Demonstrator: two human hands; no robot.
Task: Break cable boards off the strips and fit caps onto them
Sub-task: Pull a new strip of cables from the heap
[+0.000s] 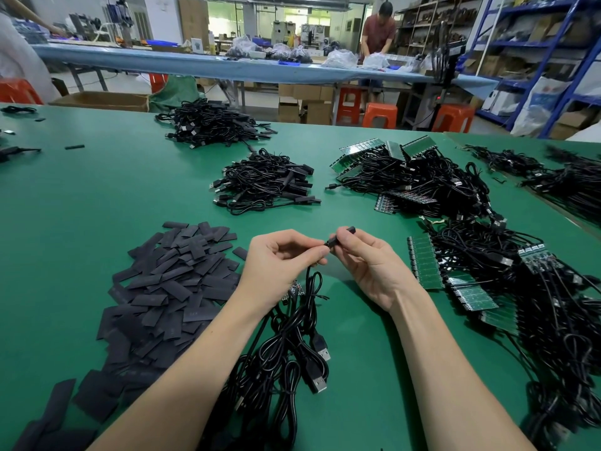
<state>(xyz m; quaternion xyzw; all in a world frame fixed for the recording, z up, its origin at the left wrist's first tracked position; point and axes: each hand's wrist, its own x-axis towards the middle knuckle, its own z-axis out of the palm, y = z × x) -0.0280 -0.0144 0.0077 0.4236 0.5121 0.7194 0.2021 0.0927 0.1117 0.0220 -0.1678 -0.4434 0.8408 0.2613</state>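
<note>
Nearest us, a bundle of black USB cables (292, 353) lies on the green table (81, 196) between our forearms. Our left hand (279, 258) pinches a cable end, fingers curled around it. Our right hand (367, 265) grips a black cap (341, 236) at the fingertips, the two hands meeting. Left lies a heap of flat black caps (169, 284); right, green board strips (426, 262) among cables. Farther off sit finished cable piles (266, 183).

Between your fingers (320, 253) sits a black cap (340, 236), tilted up to the right, its cable (307, 281) hanging below them. Flat black caps (169, 281) lie heaped left of them; green board strips (426, 262) lie to the right.
</note>
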